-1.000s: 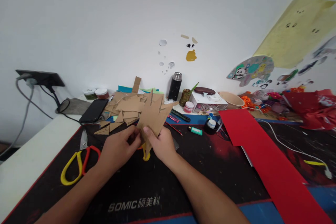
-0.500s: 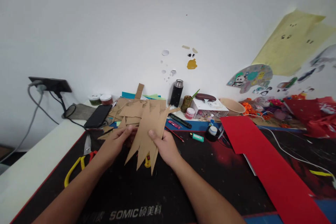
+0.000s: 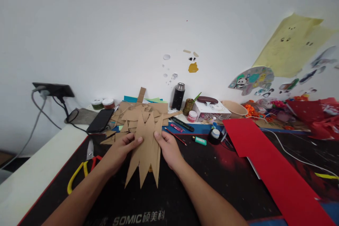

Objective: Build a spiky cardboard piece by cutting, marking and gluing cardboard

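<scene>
A brown cardboard piece [image 3: 146, 148] with jagged, pointed ends is held up over the black desk mat [image 3: 185, 197]. My left hand [image 3: 124, 150] grips its left edge, thumb on the front face and fingers mostly behind. On the opposite edge, my right hand [image 3: 168, 148] pinches with the thumb in front; its other fingers are largely hidden. The cardboard seems to have more than one layer at its right side. Just behind it lies a heap of cardboard scraps [image 3: 127, 113]. Something small and yellow beneath the cardboard is mostly covered.
Scissors [image 3: 76, 174] with yellow and red handles lie left of my left forearm. A black phone [image 3: 100, 120], a black thermos [image 3: 178, 96], a utility knife [image 3: 183, 124] and a red pencil [image 3: 176, 136] sit farther back. Long red card [image 3: 272, 169] covers the right side.
My left thumb has come onto the front of the cardboard, which was mainly held by the right hand. The cardboard is now straighter and a little lower in view.
</scene>
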